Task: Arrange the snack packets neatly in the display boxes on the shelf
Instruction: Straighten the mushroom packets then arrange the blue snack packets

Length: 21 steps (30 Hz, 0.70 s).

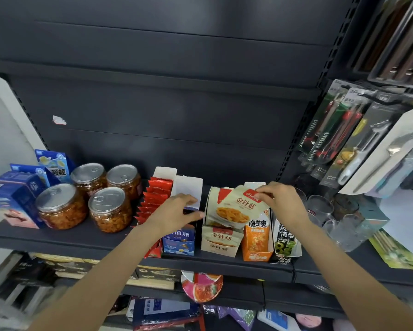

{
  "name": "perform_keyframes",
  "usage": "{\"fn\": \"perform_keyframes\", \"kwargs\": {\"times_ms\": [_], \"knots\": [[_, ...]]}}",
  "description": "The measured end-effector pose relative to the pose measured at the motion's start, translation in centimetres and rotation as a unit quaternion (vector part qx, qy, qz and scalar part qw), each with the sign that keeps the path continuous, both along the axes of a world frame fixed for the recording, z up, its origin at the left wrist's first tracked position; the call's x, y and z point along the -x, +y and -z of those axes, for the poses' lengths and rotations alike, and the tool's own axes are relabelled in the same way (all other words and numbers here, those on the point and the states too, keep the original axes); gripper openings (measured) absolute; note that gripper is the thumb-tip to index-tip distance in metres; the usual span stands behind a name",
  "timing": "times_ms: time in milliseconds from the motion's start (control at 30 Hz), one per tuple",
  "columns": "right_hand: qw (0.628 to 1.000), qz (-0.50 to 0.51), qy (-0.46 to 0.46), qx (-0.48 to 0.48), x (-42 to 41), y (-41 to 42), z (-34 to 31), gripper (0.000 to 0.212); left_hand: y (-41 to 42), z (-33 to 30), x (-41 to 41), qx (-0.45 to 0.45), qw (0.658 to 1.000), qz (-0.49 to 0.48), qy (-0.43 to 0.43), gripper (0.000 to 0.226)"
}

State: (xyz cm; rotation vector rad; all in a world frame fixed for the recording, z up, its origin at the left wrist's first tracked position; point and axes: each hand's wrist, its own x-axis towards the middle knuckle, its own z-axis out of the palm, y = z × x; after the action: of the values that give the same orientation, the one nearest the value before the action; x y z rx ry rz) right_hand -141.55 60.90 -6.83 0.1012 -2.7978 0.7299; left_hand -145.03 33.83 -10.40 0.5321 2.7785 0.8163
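Several display boxes stand in a row on the dark shelf [57, 237]: a red one [155, 199] full of red packets, a blue box [180, 240], a beige box [221, 242], an orange box [256, 244] and a black-and-green box [284, 244]. My right hand [279, 201] pinches the top corner of a beige snack packet [238, 209] with a red label, held above the beige box. My left hand [176, 211] reaches over the blue box with its fingers spread and curved; what lies under them is hidden.
Four clear jars with metal lids [110, 209] and blue cartons [14, 194] stand at the left of the shelf. Glass cups [320, 206] sit to the right. Packaged knives and forks [358, 144] hang at the right. More goods fill the lower shelf [200, 285].
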Motion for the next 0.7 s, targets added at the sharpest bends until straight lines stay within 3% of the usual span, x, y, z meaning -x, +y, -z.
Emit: {"fn": "perform_keyframes", "kwargs": {"times_ms": [67, 167, 400, 700], "knots": [[0.999, -0.014, -0.019, -0.029, 0.3, -0.3, 0.3, 0.014, 0.0, 0.4, 0.1, 0.061, 0.998, 0.018, 0.001, 0.063], [0.995, -0.030, -0.050, -0.077, 1.0, -1.8, 0.6, 0.020, 0.1, 0.9, 0.5, 0.131, 0.990, 0.033, 0.034, 0.062], [0.979, -0.062, -0.107, -0.165, 3.5, -4.5, 3.4, 0.025, 0.6, 1.2, 0.8, 0.118, 0.992, 0.030, -0.018, 0.066], [0.979, -0.019, -0.045, -0.196, 4.9, -5.3, 5.3, 0.030, 0.7, 1.4, 0.8, 0.112, 0.993, 0.018, -0.022, 0.062]]}}
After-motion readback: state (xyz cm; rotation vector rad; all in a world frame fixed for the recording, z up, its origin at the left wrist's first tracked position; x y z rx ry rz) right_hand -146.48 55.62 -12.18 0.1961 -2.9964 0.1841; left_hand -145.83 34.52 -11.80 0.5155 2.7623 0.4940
